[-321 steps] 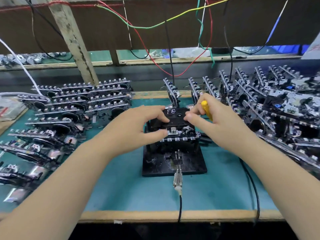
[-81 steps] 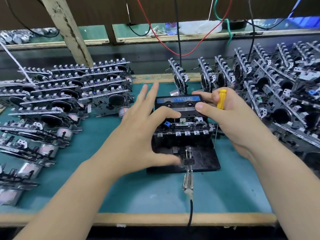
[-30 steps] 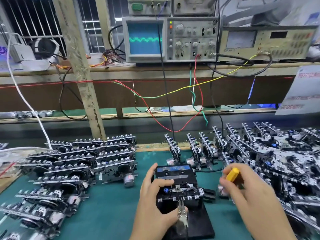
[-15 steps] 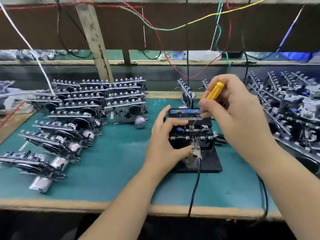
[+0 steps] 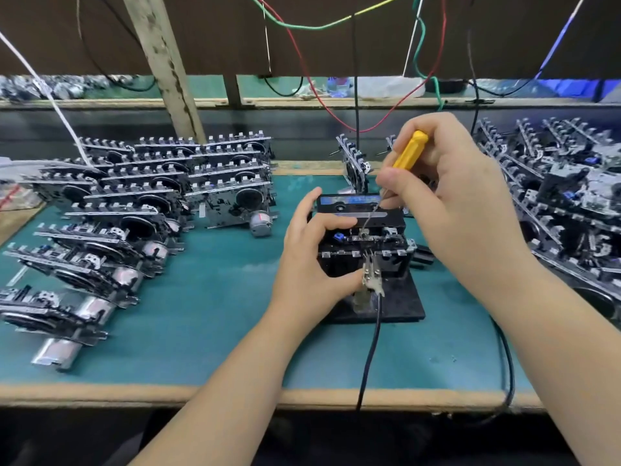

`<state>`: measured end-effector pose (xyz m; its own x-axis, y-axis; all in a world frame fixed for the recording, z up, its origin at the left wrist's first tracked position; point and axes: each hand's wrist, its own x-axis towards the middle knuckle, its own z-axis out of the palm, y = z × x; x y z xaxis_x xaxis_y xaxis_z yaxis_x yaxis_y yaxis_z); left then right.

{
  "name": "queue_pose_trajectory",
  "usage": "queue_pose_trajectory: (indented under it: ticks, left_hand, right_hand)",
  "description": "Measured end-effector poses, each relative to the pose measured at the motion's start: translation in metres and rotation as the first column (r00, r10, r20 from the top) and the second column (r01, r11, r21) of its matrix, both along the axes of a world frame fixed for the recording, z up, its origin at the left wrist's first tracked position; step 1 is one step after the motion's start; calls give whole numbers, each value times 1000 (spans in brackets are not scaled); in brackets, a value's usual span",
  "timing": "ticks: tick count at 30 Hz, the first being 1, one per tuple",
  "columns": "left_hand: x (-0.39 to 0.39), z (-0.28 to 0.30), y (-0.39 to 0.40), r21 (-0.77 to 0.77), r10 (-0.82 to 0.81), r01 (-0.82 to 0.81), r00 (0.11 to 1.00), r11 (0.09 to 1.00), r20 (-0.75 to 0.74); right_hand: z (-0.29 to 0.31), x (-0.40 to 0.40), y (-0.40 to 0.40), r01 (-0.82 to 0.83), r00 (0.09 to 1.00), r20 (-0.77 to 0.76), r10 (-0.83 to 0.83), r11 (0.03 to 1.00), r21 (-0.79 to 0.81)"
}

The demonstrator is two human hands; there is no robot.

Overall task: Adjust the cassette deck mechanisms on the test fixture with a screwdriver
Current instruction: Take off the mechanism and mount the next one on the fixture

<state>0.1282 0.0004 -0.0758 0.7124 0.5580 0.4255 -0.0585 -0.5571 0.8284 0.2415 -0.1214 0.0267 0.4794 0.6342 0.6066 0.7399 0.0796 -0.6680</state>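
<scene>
Since half a second earlier the right hand (image 5: 450,196) has lowered the screwdriver (image 5: 408,150), its fingers wrapped round the handle, tip on the cassette deck mechanism (image 5: 364,237) at frame centre. The left hand (image 5: 312,257) grips the test fixture (image 5: 400,304). Adjustment looks just begun; stacked mechanisms (image 5: 174,176) crowd the counter (image 5: 208,314) on both sides.

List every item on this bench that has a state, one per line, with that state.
Yellow-handled screwdriver: held by right hand, tip down on the mechanism.
Black cassette deck mechanism: seated on black test fixture, gripped by left hand.
Black tape cassette: loaded.
Metal clip: attached at front.
</scene>
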Motion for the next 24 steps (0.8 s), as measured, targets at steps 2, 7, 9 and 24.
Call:
queue_pose_trajectory:
  ticks: [2, 7, 9, 24]
  left_hand:
    - [0, 0, 0, 2, 2, -2, 1000, 1000, 0]
    - [0, 0, 0, 6, 1, -1, 1000, 1000, -4]
    - [0, 0, 0, 10, 1, -1, 1000, 1000, -2]
    - [0, 0, -1, -1, 5, -5, 1000, 1000, 17]
  right_hand:
    - [-1, 0, 0, -1, 1000, -5, 1, 1000, 14]
    - [-3, 1, 0, -1, 1000, -18, 2, 1000, 18]
    - [-3, 0, 0, 2, 1000, -9, -2, 1000, 22]
    - [0, -5, 12, 82, 995, 50, -83, 996, 22]
